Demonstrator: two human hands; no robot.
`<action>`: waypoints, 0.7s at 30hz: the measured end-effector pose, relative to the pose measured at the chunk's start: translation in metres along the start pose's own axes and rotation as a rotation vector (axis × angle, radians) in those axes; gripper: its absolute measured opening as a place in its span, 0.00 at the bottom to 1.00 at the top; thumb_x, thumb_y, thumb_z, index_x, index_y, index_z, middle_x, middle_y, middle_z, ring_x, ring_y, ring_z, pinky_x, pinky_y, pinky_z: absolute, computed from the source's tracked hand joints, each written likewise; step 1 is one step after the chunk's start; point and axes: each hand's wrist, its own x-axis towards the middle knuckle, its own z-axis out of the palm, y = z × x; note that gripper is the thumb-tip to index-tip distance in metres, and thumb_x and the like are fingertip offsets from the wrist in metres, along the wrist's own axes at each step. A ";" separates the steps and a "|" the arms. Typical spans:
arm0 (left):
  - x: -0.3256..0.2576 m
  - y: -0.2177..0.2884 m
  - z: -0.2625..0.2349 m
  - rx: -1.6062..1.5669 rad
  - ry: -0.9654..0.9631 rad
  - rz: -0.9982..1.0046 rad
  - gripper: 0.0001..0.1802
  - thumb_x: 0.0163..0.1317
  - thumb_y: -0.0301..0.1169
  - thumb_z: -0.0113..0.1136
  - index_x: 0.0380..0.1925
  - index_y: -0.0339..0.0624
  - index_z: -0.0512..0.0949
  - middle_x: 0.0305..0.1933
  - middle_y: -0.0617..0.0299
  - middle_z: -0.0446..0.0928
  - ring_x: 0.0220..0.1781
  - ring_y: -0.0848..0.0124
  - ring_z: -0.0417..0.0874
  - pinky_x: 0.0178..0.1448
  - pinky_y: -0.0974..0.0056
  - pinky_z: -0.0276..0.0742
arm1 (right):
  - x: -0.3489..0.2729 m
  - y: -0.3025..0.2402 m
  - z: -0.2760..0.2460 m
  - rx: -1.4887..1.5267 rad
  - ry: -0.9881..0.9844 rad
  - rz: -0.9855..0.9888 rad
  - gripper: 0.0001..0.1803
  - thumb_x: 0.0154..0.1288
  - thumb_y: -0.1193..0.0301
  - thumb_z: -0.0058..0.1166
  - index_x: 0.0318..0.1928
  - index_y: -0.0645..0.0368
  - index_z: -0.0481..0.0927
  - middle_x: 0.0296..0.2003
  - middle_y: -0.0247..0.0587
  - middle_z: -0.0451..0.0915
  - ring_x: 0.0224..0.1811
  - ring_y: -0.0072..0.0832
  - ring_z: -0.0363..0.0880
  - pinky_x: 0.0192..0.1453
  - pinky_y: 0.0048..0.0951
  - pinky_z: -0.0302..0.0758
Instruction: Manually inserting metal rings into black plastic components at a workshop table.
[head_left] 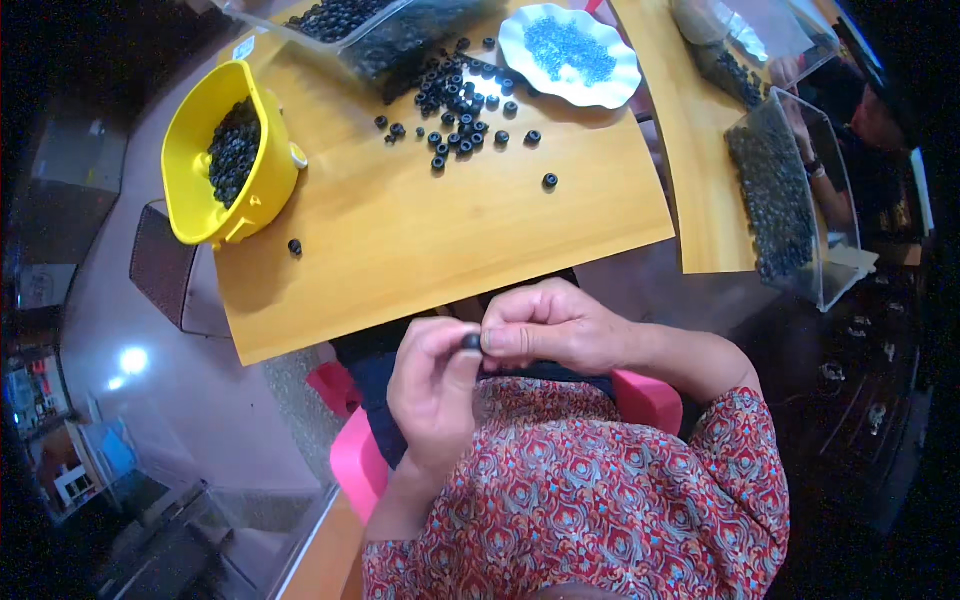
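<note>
Pinching a little black part [472, 341] just below mid-frame, clamping it in the thumb and fingertips of the left hand [430, 390]. Squeezing the right hand's [555, 322] thumb and fingers together too, snug against its right edge. Sitting at a wooden table [400, 270], facing loose black bits [453, 139] at upper centre, plus a yellow tub [265, 190] at upper left.

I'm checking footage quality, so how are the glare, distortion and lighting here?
Head view: glare spots the floor at left, whose outer edge bows; corners go black; the left hand and right hand are well lit, but the black piece between them shows little detail.
</note>
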 end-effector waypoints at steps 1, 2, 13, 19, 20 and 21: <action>-0.001 0.000 0.003 -0.152 0.053 -0.112 0.07 0.62 0.23 0.58 0.39 0.32 0.75 0.35 0.60 0.75 0.35 0.74 0.74 0.41 0.72 0.71 | 0.001 -0.003 0.000 -0.249 0.046 -0.118 0.11 0.67 0.67 0.54 0.35 0.63 0.79 0.29 0.32 0.79 0.32 0.16 0.74 0.38 0.20 0.71; 0.001 0.000 0.004 -0.305 0.110 -0.222 0.07 0.62 0.24 0.58 0.39 0.32 0.75 0.35 0.62 0.75 0.35 0.76 0.74 0.42 0.73 0.71 | 0.002 -0.005 -0.002 -0.497 0.090 -0.237 0.09 0.66 0.68 0.56 0.35 0.63 0.80 0.29 0.32 0.80 0.32 0.17 0.75 0.37 0.21 0.71; 0.004 0.003 -0.005 -0.597 0.100 -0.348 0.12 0.61 0.28 0.62 0.41 0.33 0.75 0.32 0.63 0.77 0.30 0.77 0.75 0.37 0.74 0.71 | 0.022 -0.009 -0.005 -0.880 0.101 -0.798 0.23 0.51 0.70 0.67 0.50 0.60 0.80 0.35 0.39 0.78 0.39 0.30 0.77 0.43 0.27 0.73; 0.000 0.004 -0.009 -0.660 0.071 -0.370 0.12 0.62 0.31 0.60 0.42 0.34 0.76 0.31 0.63 0.77 0.30 0.77 0.75 0.37 0.73 0.72 | 0.024 -0.008 -0.001 -0.785 0.033 -0.759 0.18 0.51 0.74 0.66 0.45 0.62 0.82 0.35 0.40 0.78 0.40 0.30 0.77 0.43 0.27 0.73; -0.001 0.004 -0.009 -0.661 0.071 -0.370 0.12 0.62 0.31 0.60 0.42 0.34 0.76 0.31 0.63 0.77 0.30 0.77 0.75 0.37 0.73 0.72 | 0.024 -0.007 -0.001 -0.760 0.039 -0.750 0.17 0.51 0.74 0.66 0.44 0.62 0.82 0.35 0.40 0.78 0.40 0.30 0.77 0.43 0.27 0.73; -0.001 0.005 -0.011 -0.687 0.061 -0.406 0.13 0.63 0.31 0.60 0.42 0.34 0.75 0.31 0.63 0.77 0.30 0.76 0.75 0.37 0.72 0.72 | 0.024 -0.006 0.000 -0.735 0.044 -0.741 0.17 0.51 0.74 0.66 0.44 0.62 0.82 0.35 0.41 0.78 0.40 0.30 0.78 0.43 0.27 0.73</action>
